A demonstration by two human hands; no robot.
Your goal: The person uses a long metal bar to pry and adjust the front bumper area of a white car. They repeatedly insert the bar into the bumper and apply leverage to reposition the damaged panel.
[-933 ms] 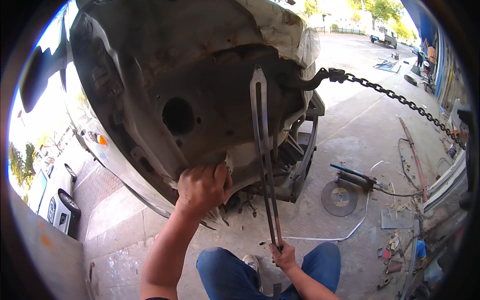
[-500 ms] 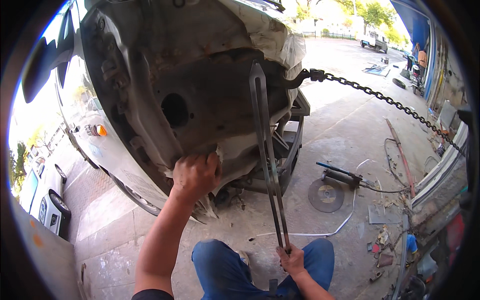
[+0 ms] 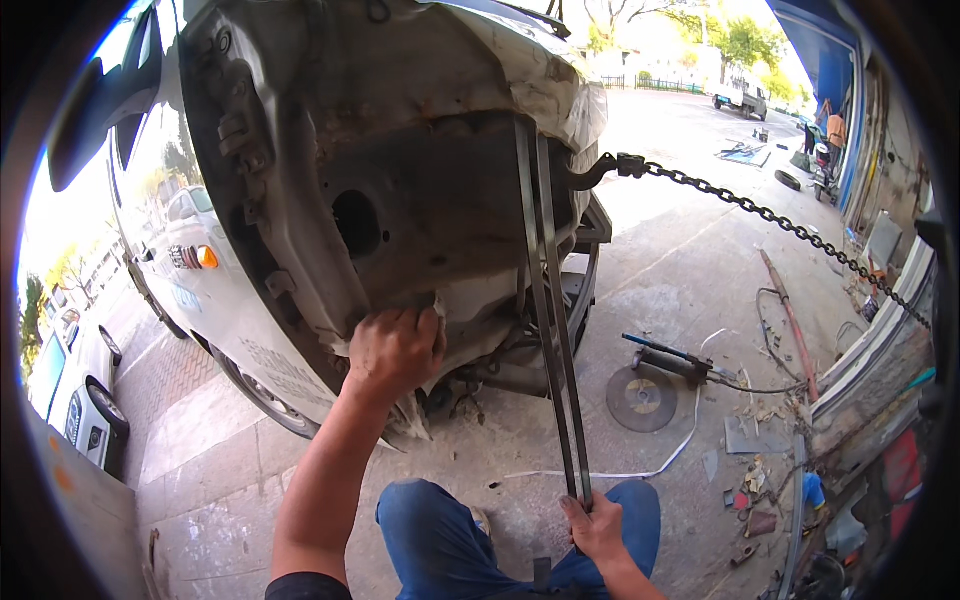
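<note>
My left hand (image 3: pixel 397 350) is closed over the torn lower edge of the van's wheel-arch panel (image 3: pixel 300 240), where a pale scrap of metal pokes out beside the fingers. In my right hand (image 3: pixel 592 522) is the lower end of a long steel bar with two parallel legs (image 3: pixel 562 385), gripped just above my right knee. The bar stands almost upright and its upper end reaches into the dark wheel-arch cavity (image 3: pixel 445 185). Its far tip is hidden there. A round hole (image 3: pixel 357 222) shows in the inner panel.
A hook (image 3: pixel 597 172) on the van's front links to a taut chain (image 3: pixel 770 213) running right. On the floor lie a cutting disc (image 3: pixel 641 398), a hydraulic ram (image 3: pixel 670 360) with hose, a white strap (image 3: pixel 668 465), a red pole (image 3: pixel 790 325) and scraps. A white car (image 3: pixel 80 390) stands left.
The bar's upper end has moved up and right into the wheel-arch cavity, so its tip has gone out of sight. My right hand has shifted slightly right. My left hand stays on the panel edge.
</note>
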